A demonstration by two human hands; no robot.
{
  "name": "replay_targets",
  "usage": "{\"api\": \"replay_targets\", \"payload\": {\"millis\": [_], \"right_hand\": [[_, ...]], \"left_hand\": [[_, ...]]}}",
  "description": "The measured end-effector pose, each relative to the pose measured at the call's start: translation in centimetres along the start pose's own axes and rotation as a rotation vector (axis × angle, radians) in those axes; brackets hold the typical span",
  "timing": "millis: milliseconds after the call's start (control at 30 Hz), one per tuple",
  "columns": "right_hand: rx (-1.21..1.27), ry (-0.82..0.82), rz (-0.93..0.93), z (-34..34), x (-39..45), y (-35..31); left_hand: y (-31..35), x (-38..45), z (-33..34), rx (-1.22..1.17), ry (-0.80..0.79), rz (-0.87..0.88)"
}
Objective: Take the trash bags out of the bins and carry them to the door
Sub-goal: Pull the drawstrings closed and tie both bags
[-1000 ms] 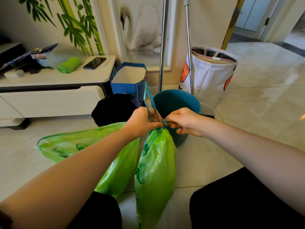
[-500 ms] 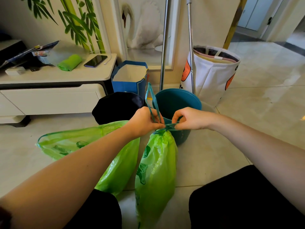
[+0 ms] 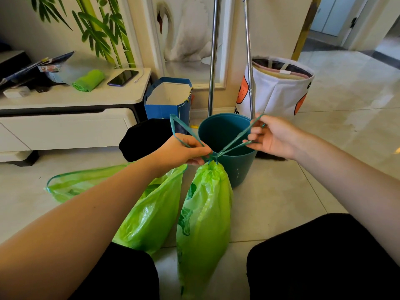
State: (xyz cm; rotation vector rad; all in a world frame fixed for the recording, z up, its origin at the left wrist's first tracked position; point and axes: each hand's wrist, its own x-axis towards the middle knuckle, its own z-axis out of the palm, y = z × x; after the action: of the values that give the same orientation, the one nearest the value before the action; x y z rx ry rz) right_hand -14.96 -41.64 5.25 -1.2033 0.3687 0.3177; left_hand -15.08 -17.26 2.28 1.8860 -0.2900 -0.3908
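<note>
We judge the task partly done: both green trash bags are out of the bins, our left hand (image 3: 186, 151) and right hand (image 3: 273, 137) each pinching a drawstring loop (image 3: 233, 144) above the cinched bag (image 3: 205, 204), the second bag (image 3: 151, 213) open left of it, carrying outstanding.

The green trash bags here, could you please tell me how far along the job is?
Done: both bags are out on the floor, and the teal bin stands empty. In hand: the left hand and right hand pull the drawstrings of the cinched bag. Left: closing the open bag and carrying both to the door.
</note>
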Motion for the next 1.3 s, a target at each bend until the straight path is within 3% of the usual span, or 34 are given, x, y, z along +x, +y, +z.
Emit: {"api": "replay_targets", "payload": {"millis": [133, 233, 367, 467, 633, 733, 867, 1033, 1300], "right_hand": [[0.062, 0.019, -0.054, -0.2, -0.3, -0.3], [-0.021, 0.086, -0.059, -0.8, 0.6, 0.2], [-0.315, 0.273, -0.018, -1.8, 2.3, 1.7], [-0.592, 0.360, 0.008, -2.8, 3.3, 2.2], [-0.945, 0.322, 0.031, -2.4, 4.0, 2.9], [-1.064, 0.291, -0.004, -0.8, 3.6, 3.0], [-1.368, 0.221, -0.190, 1.5, 4.0, 2.9], [-1.389, 0.125, -0.481, 6.0, 4.1, 3.5], [-1.518, -0.166, -0.262, 11.7, 5.3, 7.4]], "left_hand": [[0.4, -0.2, 0.0, -0.079, -0.104, -0.037], [0.4, -0.4, -0.2, 0.004, -0.238, -0.080], [-0.7, -0.7, -1.0, 0.250, -0.345, -0.150], [-1.9, -0.9, -1.6, 0.254, -0.359, -0.278], [-2.7, -2.1, -4.0, 0.229, -0.429, -0.464], [-3.1, -2.8, -6.3, 0.141, -0.341, -0.494], [-3.7, -3.8, -8.9, 0.130, -0.226, -0.472], [-5.3, -5.1, -11.4, 0.157, -0.045, -0.457], [-8.9, -7.6, -16.8, 0.633, 0.398, -0.398]]}}
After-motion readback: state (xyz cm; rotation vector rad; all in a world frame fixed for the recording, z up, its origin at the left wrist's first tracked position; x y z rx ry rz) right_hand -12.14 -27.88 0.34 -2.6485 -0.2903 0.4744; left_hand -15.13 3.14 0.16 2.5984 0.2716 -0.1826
